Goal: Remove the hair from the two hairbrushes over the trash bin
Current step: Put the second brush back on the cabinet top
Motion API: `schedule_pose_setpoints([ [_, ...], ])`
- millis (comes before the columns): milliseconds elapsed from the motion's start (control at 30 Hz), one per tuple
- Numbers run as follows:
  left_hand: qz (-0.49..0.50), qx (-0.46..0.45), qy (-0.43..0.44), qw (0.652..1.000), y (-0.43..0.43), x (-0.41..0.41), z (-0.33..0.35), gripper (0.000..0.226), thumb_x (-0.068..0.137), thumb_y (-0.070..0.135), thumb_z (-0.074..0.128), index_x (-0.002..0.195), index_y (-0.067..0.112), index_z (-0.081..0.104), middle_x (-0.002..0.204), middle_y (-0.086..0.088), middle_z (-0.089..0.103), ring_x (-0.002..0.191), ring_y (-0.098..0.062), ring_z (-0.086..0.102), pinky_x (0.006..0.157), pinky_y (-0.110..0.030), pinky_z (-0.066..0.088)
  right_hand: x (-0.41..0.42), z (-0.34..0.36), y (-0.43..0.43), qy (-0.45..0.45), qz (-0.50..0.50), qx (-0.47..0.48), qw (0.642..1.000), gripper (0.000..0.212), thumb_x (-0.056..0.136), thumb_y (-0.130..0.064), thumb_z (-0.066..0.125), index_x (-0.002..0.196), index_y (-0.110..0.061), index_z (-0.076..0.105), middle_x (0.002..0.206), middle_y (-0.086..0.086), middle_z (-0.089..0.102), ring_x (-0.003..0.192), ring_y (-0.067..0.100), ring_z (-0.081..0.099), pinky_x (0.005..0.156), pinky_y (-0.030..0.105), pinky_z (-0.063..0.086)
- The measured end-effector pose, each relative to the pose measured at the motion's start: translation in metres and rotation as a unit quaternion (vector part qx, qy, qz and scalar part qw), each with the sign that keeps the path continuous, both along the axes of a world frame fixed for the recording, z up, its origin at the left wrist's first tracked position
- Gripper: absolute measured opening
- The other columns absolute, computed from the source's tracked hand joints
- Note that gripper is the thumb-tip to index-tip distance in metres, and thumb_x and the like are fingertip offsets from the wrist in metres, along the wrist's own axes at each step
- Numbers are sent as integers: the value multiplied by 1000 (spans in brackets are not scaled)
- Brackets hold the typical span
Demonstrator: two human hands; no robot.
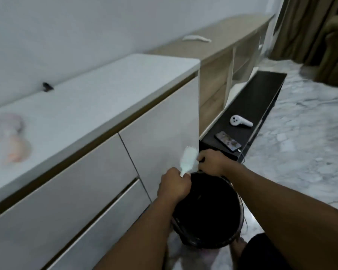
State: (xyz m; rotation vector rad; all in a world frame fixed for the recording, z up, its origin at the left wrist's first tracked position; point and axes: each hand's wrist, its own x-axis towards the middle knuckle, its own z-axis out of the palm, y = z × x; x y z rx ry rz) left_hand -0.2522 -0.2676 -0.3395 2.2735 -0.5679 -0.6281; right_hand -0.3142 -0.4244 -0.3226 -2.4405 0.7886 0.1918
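Observation:
A white hairbrush (188, 160) is held upright over the far rim of a black trash bin (209, 213) that stands on the floor by the cabinet. My left hand (174, 187) is closed around the brush's handle. My right hand (213, 161) is at the brush head on its right side, fingers pinched together on a dark bit that looks like hair. A second, pinkish hairbrush (12, 137) lies blurred on the white cabinet top at the far left.
The white drawer cabinet (109, 106) runs along the left. A small black clip (47, 87) lies on its top. A low black shelf (261, 98) beyond the bin carries a phone (228, 141) and a white controller (240, 121). Marble floor spreads to the right.

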Motion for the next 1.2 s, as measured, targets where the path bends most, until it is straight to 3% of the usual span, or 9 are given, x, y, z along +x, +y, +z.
schedule_pose_setpoints([
  [100,18,-19,-46,999,15,-4,54,31,95,41,57,100,11,65,95,-7,68,81,-23,63,61,-27,41,-10,54,13,-34,-6,-19,999,43,95,-24,55,136,-12,56,145,8,53,131,27,52,101,27,40],
  [233,45,-54,-98,993,40,-12,115,41,96,43,59,117,8,67,113,-12,70,98,-31,67,71,-29,45,-21,117,37,-80,-17,-44,996,42,97,-23,55,139,-18,53,143,7,52,126,26,54,96,29,43],
  [300,58,-67,-119,989,55,-15,141,41,97,43,59,119,9,66,114,-12,70,94,-27,66,66,-27,44,-23,143,52,-100,-12,-52,994,41,97,-21,56,138,-19,54,141,7,53,121,26,56,93,30,47],
  [400,75,-82,-150,982,84,-17,175,41,97,40,60,120,7,66,112,-11,70,84,-20,60,50,-21,35,-18,178,78,-119,10,-87,989,41,95,-22,55,136,-21,55,141,7,53,123,26,55,100,35,48],
  [533,125,-94,-184,970,133,-9,214,38,96,37,58,114,4,66,103,-11,68,80,-21,58,48,-24,34,1,218,123,-148,56,-117,981,39,92,-24,56,132,-22,59,139,6,56,120,26,57,92,31,47],
  [633,174,-89,-194,961,175,5,237,36,91,36,56,104,3,66,93,-11,67,73,-22,57,48,-25,32,25,241,162,-159,99,-122,975,39,93,-23,54,132,-24,58,144,2,52,124,25,53,99,34,44],
  [900,307,-84,-190,929,286,50,264,42,85,31,55,111,-2,63,105,-19,68,83,-33,67,51,-26,34,104,270,262,-185,193,-86,960,43,90,-26,53,132,-34,55,133,0,57,111,20,54,99,36,47],
  [1000,347,-73,-181,917,310,66,261,34,89,33,56,107,6,61,101,-11,65,82,-30,62,64,-29,45,132,270,290,-179,229,-85,953,43,91,-27,54,134,-32,54,138,2,54,120,22,53,98,33,45],
  [1200,389,-41,-152,908,327,102,247,21,93,30,56,101,12,47,97,-6,53,90,-30,57,79,-33,50,180,255,314,-157,273,-86,945,42,93,-25,53,135,-30,53,139,3,53,121,21,55,101,35,46],
])
